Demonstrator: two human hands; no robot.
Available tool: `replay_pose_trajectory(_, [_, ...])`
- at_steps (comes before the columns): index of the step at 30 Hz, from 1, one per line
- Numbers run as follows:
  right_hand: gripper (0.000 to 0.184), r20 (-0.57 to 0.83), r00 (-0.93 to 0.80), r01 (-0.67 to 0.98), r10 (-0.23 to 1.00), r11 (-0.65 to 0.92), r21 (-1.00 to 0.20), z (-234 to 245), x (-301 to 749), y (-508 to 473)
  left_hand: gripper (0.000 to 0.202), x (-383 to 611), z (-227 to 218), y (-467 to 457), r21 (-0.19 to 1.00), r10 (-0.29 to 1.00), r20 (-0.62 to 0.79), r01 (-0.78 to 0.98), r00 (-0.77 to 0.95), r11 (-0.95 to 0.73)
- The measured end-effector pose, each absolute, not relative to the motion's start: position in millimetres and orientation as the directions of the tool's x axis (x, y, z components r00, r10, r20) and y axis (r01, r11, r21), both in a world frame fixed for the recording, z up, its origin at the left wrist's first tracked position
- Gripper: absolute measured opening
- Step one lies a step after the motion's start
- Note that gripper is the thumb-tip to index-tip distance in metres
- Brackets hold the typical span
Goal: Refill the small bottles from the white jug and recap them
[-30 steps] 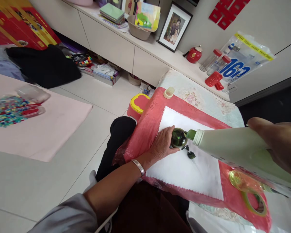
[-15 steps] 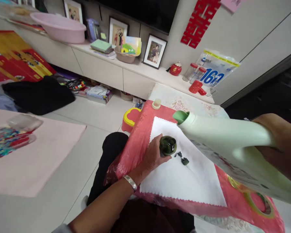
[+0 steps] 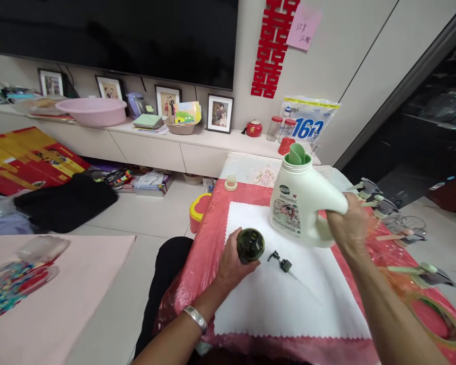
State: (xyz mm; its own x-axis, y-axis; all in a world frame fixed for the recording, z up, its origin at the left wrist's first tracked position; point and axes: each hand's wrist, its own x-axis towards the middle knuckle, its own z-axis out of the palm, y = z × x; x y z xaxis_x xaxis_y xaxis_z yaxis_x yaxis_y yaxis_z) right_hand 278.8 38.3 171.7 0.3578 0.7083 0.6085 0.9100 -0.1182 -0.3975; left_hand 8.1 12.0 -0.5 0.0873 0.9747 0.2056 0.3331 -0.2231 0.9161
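Observation:
My left hand is wrapped round a dark green bottle, whose top faces up toward me. By its handle, my right hand grips a large pale green detergent jug. The jug is close to upright, with its green pour spout uncovered. I cannot tell whether its base touches the white cloth. A dark pump head with a clear tube lies on the cloth beside the bottle. Near the far left of the red table cover, a cream cap sits apart from both hands.
Several pump dispensers and a roll of tape stand along the table's right side. Behind the table runs a low cabinet with a pink basin, picture frames and a red teapot. A yellow and red stool is at the left.
My right hand has brought the detergent jug from a tilted pose to nearly upright, leftward over the cloth. My left hand still holds the bottle. The view has shifted, showing more pump dispensers.

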Motion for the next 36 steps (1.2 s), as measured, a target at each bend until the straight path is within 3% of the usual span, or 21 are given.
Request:
replay_pose_trajectory(9, [0.046, 0.455, 0.561, 0.720, 0.692, -0.137, -0.680, 87.2, 296.6, 54.3, 0.097, 4.9, 4.6, 9.7, 0.882, 0.967, 0.236, 0.395, 0.096, -0.255])
replay_pose_trajectory(15, [0.063, 0.341, 0.470, 0.658, 0.814, -0.066, -0.750, 86.2, 309.0, 33.7, 0.096, 5.8, 7.2, 9.2, 0.848, 0.946, 0.308, 0.420, 0.104, -0.323])
replay_pose_trajectory(19, [0.082, 0.310, 0.525, 0.610, 0.793, -0.097, -0.786, 76.7, 302.6, 0.4, 0.095, 5.4, 8.7, 6.9, 0.835, 0.935, 0.321, 0.422, 0.148, -0.354])
replay_pose_trajectory(22, [0.083, 0.288, 0.554, 0.606, 0.781, -0.141, -0.783, 59.1, 285.0, -27.2, 0.096, 5.3, 9.8, 5.0, 0.823, 0.921, 0.341, 0.412, 0.191, -0.390])
replay_pose_trajectory(28, [0.055, 0.169, 0.246, 0.736, 0.955, -0.071, -0.673, 35.4, 229.7, -56.7, 0.096, 6.6, 11.7, 4.3, 0.843, 0.929, 0.303, 0.395, 0.212, -0.365])
replay_pose_trajectory(32, [0.039, 0.134, 0.195, 0.803, 0.972, -0.080, -0.591, 32.9, 214.5, -56.8, 0.099, 6.3, 8.8, 6.0, 0.867, 0.940, 0.264, 0.374, 0.215, -0.329])
replay_pose_trajectory(36, [0.043, 0.126, 0.195, 0.804, 0.973, -0.086, -0.588, 42.8, 222.0, -54.0, 0.102, 5.7, 4.8, 8.0, 0.888, 0.939, 0.253, 0.329, 0.234, -0.321])
